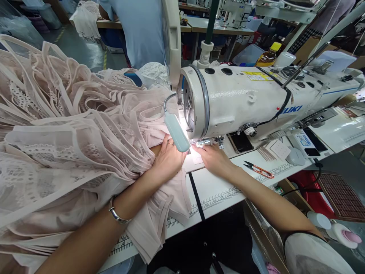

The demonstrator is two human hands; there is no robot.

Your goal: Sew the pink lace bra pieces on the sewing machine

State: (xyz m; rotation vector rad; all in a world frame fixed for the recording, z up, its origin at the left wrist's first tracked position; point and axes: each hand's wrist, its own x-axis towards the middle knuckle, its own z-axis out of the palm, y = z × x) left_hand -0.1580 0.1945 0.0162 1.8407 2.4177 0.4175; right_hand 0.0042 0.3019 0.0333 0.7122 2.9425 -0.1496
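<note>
My left hand (170,159) rests at the edge of a pale pink lace garment (159,133), just left of the sewing machine's needle area. Its fingers curl down onto the cloth, and a small grey-green lamp (176,133) hides some of them. Close by on the other side, my right hand (214,159) reaches in beside the presser foot (203,142). Its fingertips are drawn together under the bright light; whatever they pinch is too small and washed out to name. The white sewing machine (234,99) stands over both hands.
A large heap of similar garments (71,152) covers the left side. Orange-handled thread snips (259,169) lie on the white table (216,186) at right, near small cards (278,149) and a phone-like black slab (240,142). Behind stands a person in light blue (139,30).
</note>
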